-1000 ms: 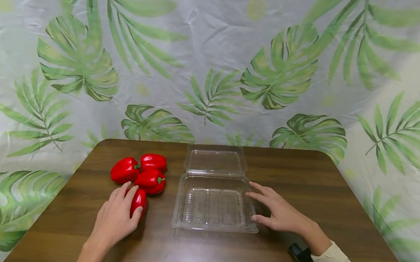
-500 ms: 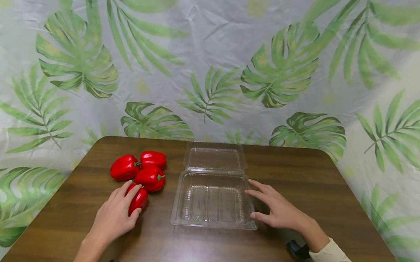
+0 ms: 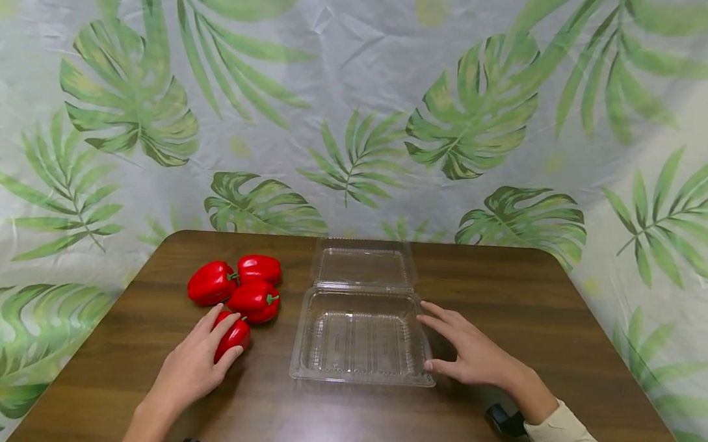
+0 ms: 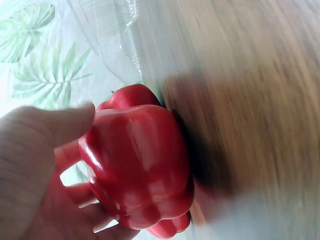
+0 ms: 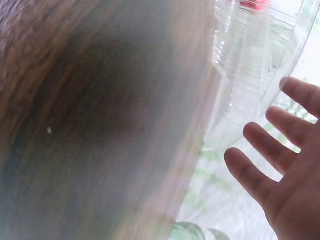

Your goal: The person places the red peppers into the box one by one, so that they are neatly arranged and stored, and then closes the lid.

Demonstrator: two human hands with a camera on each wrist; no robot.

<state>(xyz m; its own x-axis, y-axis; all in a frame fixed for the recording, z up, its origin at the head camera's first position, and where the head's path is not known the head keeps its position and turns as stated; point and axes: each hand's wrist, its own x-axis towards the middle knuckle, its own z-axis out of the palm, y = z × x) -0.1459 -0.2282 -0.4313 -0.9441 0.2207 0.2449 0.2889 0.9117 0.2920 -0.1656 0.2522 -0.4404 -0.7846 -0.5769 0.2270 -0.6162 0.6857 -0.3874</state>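
My left hand (image 3: 195, 360) is around the nearest red bell pepper (image 3: 232, 337), thumb on one side and fingers curved along the other. In the left wrist view that glossy bell pepper (image 4: 140, 160) lies between thumb and fingers, close over the wood. Three more red bell peppers (image 3: 255, 301) sit together just beyond it. A clear plastic clamshell container (image 3: 359, 380) stands mid-table, its lid (image 3: 364, 269) folded back. At the container's right rim is my right hand (image 3: 472, 350), fingers spread and holding nothing. Whether its fingertips touch the rim is hard to tell.
The brown wooden table (image 3: 509, 293) has rounded far corners. Behind it hangs a grey curtain (image 3: 372, 71) printed with green leaves. Dark devices are strapped at both wrists, close to the tabletop.
The near bell pepper has tilted slightly within my left hand, its stem end now showing by the fingertips. My right hand and the container stay nearly where they were.
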